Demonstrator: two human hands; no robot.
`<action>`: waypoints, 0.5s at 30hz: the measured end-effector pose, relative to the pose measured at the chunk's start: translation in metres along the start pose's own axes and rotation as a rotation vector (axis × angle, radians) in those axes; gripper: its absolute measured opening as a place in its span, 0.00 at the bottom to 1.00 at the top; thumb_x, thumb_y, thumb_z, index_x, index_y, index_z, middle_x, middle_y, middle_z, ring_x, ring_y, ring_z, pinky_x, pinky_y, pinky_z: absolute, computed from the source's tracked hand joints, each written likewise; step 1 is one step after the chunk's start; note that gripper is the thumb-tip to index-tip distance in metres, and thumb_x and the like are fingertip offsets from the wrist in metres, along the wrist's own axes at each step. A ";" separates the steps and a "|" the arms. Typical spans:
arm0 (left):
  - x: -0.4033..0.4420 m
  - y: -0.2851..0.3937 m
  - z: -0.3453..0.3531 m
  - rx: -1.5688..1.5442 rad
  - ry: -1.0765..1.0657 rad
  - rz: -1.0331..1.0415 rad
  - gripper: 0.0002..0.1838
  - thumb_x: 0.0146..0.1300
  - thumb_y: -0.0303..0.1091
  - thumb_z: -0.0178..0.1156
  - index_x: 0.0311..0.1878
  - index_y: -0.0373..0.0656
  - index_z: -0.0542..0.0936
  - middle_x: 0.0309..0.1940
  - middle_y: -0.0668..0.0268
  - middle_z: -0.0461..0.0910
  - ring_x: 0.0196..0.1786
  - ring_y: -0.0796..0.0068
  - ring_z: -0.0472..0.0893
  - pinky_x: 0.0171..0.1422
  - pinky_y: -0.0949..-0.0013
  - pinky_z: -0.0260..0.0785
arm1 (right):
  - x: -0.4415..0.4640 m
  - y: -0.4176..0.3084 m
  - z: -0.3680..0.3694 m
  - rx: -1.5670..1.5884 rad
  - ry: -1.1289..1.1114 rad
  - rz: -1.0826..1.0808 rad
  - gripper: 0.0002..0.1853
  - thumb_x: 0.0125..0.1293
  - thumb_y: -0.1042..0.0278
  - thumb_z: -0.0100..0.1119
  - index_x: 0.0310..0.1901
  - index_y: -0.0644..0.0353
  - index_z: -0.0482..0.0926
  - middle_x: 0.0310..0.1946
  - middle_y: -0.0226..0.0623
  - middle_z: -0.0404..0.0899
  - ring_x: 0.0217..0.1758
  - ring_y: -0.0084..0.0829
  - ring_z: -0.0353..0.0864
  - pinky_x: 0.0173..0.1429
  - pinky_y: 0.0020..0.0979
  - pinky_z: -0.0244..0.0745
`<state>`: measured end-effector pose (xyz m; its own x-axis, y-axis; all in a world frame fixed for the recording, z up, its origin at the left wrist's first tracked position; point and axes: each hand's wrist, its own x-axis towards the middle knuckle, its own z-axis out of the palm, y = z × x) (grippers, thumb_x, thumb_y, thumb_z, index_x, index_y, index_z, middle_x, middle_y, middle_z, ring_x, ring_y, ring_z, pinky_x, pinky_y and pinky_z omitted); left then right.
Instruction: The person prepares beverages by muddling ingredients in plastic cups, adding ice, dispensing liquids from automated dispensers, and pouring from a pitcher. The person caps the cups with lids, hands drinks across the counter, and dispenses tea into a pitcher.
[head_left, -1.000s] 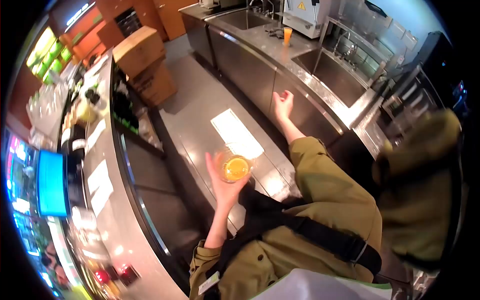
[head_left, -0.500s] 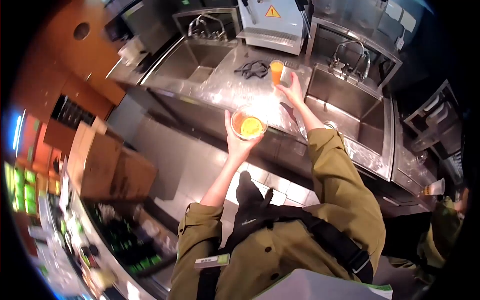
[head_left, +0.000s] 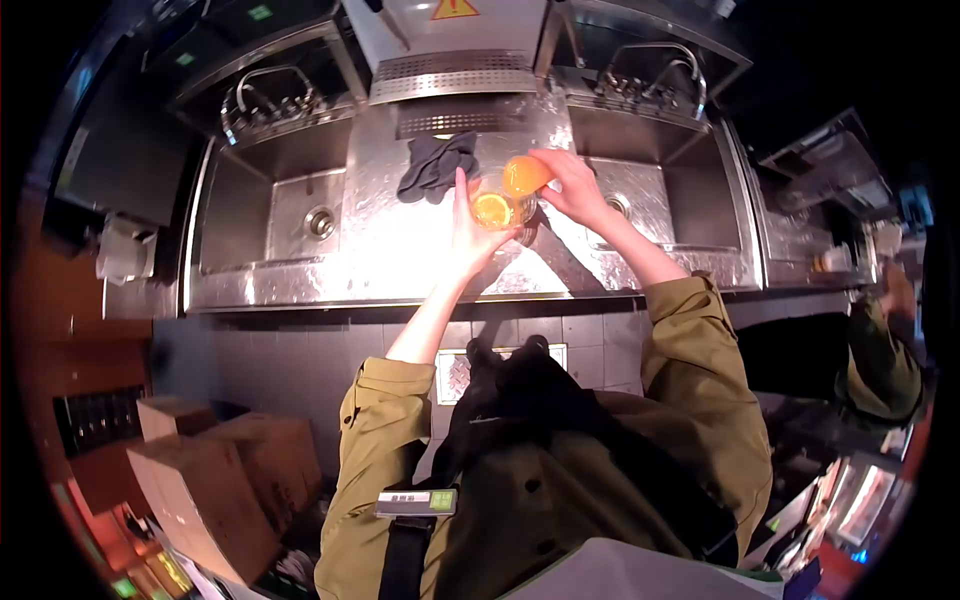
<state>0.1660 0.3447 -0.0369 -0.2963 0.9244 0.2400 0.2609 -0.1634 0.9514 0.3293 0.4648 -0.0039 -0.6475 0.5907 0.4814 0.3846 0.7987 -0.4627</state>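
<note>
My left hand [head_left: 468, 238] is wrapped round a clear cup [head_left: 492, 211] with an orange slice in it, above the steel counter [head_left: 375, 245]. My right hand [head_left: 574, 190] grips a small glass of orange juice [head_left: 522, 176], fingers closed about its side. That glass is held right beside the cup and looks tilted towards it. Whether juice runs out, I cannot tell. Just left of the cup lies a crumpled dark cloth [head_left: 437, 167].
A sink [head_left: 305, 215] is set into the counter on the left, another sink [head_left: 665, 190] on the right, each with a faucet. Behind the cloth is a perforated drip tray [head_left: 452, 80]. Cardboard boxes [head_left: 215, 490] stand behind me at left. Another person's sleeve [head_left: 880, 365] shows at far right.
My right hand has taken hold of the juice glass from the counter and brought it to the cup. My left hand has moved the cup over the counter. The view has turned and shifted.
</note>
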 end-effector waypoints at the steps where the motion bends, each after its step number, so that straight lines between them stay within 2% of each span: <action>1: 0.005 0.001 0.005 0.000 -0.023 0.014 0.64 0.31 0.30 0.74 0.67 0.40 0.37 0.57 0.49 0.61 0.60 0.55 0.63 0.64 0.61 0.56 | 0.000 0.002 -0.009 -0.125 -0.020 -0.076 0.28 0.44 0.73 0.59 0.52 0.54 0.69 0.47 0.35 0.71 0.51 0.37 0.69 0.59 0.36 0.62; 2: 0.010 0.003 0.010 0.002 -0.045 0.030 0.64 0.31 0.30 0.74 0.67 0.40 0.37 0.57 0.49 0.61 0.60 0.54 0.63 0.63 0.61 0.57 | 0.001 -0.001 -0.019 -0.234 0.012 -0.126 0.28 0.41 0.74 0.58 0.51 0.51 0.71 0.46 0.33 0.70 0.51 0.35 0.68 0.60 0.39 0.59; 5: 0.022 0.007 0.029 0.017 -0.092 0.058 0.63 0.32 0.31 0.73 0.67 0.39 0.37 0.57 0.51 0.61 0.59 0.54 0.65 0.62 0.61 0.58 | 0.000 0.003 -0.046 -0.465 0.036 -0.215 0.28 0.42 0.73 0.59 0.51 0.49 0.71 0.43 0.33 0.71 0.50 0.34 0.69 0.60 0.42 0.58; 10: 0.040 0.023 0.069 -0.041 -0.155 0.041 0.61 0.35 0.30 0.73 0.67 0.39 0.37 0.58 0.52 0.61 0.58 0.56 0.66 0.61 0.63 0.60 | -0.010 0.010 -0.088 -0.763 0.098 -0.328 0.26 0.46 0.69 0.54 0.52 0.42 0.72 0.42 0.29 0.71 0.48 0.29 0.70 0.59 0.41 0.61; 15: 0.047 0.038 0.119 -0.172 -0.173 0.012 0.60 0.37 0.30 0.72 0.67 0.39 0.38 0.58 0.53 0.61 0.57 0.60 0.68 0.60 0.64 0.62 | -0.037 0.040 -0.114 -0.799 0.073 -0.358 0.29 0.45 0.70 0.54 0.54 0.43 0.70 0.44 0.31 0.71 0.49 0.29 0.70 0.58 0.39 0.62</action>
<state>0.2715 0.4231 -0.0129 -0.1290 0.9649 0.2287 0.0988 -0.2169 0.9712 0.4438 0.4880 0.0450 -0.7840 0.2736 0.5572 0.5300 0.7624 0.3714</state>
